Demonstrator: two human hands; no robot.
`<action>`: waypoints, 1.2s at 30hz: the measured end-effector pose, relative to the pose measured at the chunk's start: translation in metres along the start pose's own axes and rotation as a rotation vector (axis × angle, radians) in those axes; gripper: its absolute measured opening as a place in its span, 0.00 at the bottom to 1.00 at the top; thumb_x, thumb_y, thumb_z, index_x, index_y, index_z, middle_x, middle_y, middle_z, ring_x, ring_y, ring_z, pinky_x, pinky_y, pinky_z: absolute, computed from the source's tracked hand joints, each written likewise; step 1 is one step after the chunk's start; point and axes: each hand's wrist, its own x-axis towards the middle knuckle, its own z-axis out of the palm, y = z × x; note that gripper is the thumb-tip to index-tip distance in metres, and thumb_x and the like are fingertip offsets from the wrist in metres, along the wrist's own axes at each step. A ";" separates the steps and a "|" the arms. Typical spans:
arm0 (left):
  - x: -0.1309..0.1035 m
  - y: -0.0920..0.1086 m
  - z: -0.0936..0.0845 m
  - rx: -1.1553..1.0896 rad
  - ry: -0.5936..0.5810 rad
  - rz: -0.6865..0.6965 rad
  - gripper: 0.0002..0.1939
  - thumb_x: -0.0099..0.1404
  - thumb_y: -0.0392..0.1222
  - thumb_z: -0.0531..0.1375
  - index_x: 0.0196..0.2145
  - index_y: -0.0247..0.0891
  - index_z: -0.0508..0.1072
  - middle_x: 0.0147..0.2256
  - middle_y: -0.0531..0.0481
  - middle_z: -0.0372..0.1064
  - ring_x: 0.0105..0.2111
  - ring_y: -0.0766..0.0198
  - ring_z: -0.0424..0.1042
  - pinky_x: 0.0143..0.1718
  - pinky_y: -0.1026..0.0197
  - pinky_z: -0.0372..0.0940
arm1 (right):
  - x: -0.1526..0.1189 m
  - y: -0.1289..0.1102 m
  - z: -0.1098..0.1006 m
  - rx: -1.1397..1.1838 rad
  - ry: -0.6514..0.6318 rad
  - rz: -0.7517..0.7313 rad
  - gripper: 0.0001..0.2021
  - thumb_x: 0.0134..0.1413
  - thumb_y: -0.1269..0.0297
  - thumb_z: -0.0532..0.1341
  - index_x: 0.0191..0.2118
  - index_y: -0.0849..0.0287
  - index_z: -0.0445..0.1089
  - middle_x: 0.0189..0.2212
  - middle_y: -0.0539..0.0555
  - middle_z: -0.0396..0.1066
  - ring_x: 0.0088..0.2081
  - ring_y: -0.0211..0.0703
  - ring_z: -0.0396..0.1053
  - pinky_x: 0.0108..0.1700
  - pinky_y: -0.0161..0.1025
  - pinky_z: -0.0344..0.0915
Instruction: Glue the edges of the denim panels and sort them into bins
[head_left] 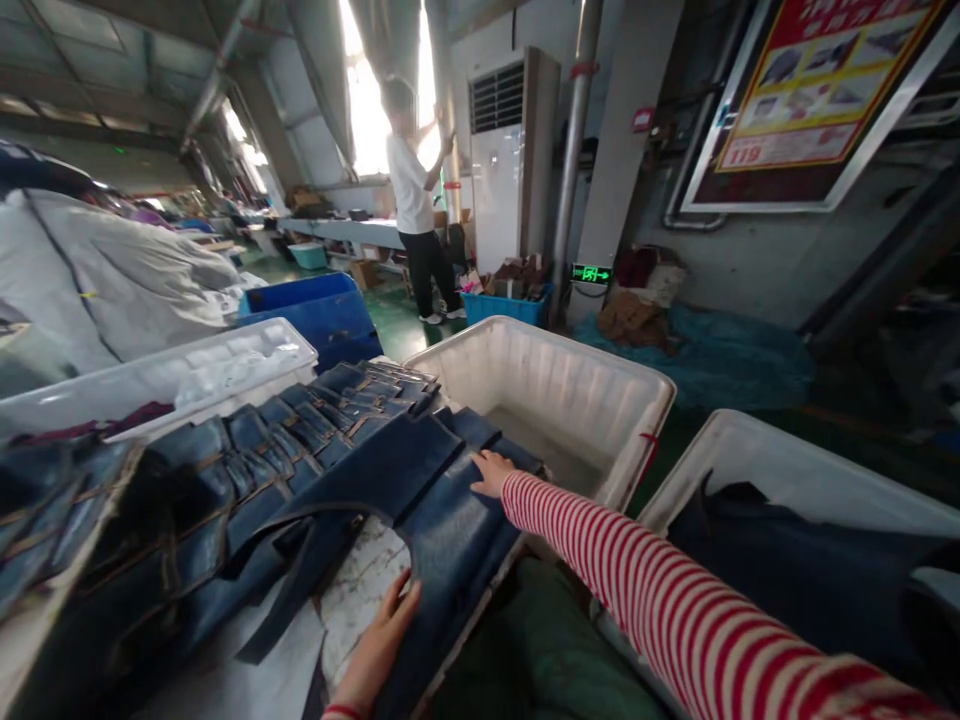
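Dark blue sheets of material (450, 510) lie stacked in front of me on a worn white surface (367, 575). My right hand (492, 472), in a red-and-white striped sleeve, rests on top of the sheets near their far right edge, fingers apart. Lower down, my left hand (386, 630) touches the curved cut edge of the upper sheet, with thumb and fingers apart. Many folded blue pieces with brown edges (262, 450) lie in overlapping rows to the left.
A white bin (555, 350) stands just beyond the sheets. Another bin (720, 430) at the right holds dark blue material (795, 560). A white tub (277, 350) and a blue container (315, 300) are at the left. A person (416, 190) stands farther back.
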 end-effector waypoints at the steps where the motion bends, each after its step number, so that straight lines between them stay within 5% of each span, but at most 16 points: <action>1: 0.003 -0.007 0.004 -0.015 -0.023 -0.003 0.39 0.53 0.62 0.51 0.57 0.35 0.56 0.49 0.42 0.67 0.51 0.54 0.64 0.48 0.55 0.63 | -0.001 0.006 0.012 -0.019 -0.012 0.000 0.30 0.44 0.59 0.62 0.55 0.62 0.58 0.57 0.64 0.54 0.56 0.53 0.55 0.53 0.46 0.56; 6: 0.019 -0.012 0.010 -0.207 -0.165 0.039 0.46 0.51 0.53 0.56 0.61 0.34 0.40 0.51 0.42 0.64 0.50 0.54 0.65 0.49 0.53 0.62 | 0.007 0.018 0.031 -0.130 -0.044 -0.024 0.32 0.49 0.52 0.56 0.59 0.57 0.51 0.61 0.63 0.44 0.61 0.53 0.46 0.55 0.50 0.51; 10: 0.040 -0.003 -0.006 -0.082 -0.048 0.153 0.39 0.48 0.47 0.58 0.57 0.31 0.56 0.55 0.40 0.58 0.56 0.54 0.56 0.57 0.53 0.51 | 0.012 0.018 0.033 -0.144 -0.018 0.030 0.31 0.51 0.52 0.53 0.59 0.57 0.49 0.61 0.65 0.42 0.61 0.54 0.44 0.55 0.52 0.50; 13: 0.055 0.006 -0.021 0.006 -0.089 0.165 0.33 0.47 0.44 0.58 0.52 0.31 0.64 0.52 0.41 0.63 0.54 0.54 0.60 0.57 0.54 0.51 | 0.014 0.017 0.034 -0.143 0.004 0.080 0.30 0.53 0.52 0.51 0.60 0.57 0.48 0.61 0.65 0.42 0.61 0.54 0.43 0.55 0.52 0.49; 21: 0.071 0.005 -0.035 0.062 -0.095 0.183 0.31 0.46 0.44 0.59 0.49 0.32 0.67 0.51 0.42 0.64 0.52 0.53 0.61 0.57 0.53 0.52 | 0.017 0.022 0.032 -0.136 0.000 0.128 0.30 0.52 0.50 0.51 0.60 0.54 0.49 0.62 0.64 0.42 0.61 0.54 0.44 0.54 0.53 0.49; 30: 0.084 0.007 -0.030 0.420 -0.053 0.170 0.27 0.47 0.35 0.54 0.47 0.32 0.69 0.47 0.43 0.69 0.48 0.57 0.66 0.53 0.57 0.57 | 0.014 0.024 0.027 -0.118 -0.004 0.108 0.31 0.48 0.46 0.53 0.58 0.49 0.52 0.60 0.61 0.47 0.59 0.56 0.47 0.54 0.54 0.49; 36: 0.089 0.010 -0.029 0.415 0.018 0.220 0.25 0.51 0.37 0.52 0.48 0.34 0.69 0.47 0.46 0.68 0.50 0.59 0.65 0.54 0.58 0.56 | 0.024 0.027 0.023 -0.062 0.043 0.183 0.33 0.45 0.46 0.55 0.58 0.48 0.50 0.57 0.61 0.52 0.56 0.56 0.51 0.50 0.54 0.53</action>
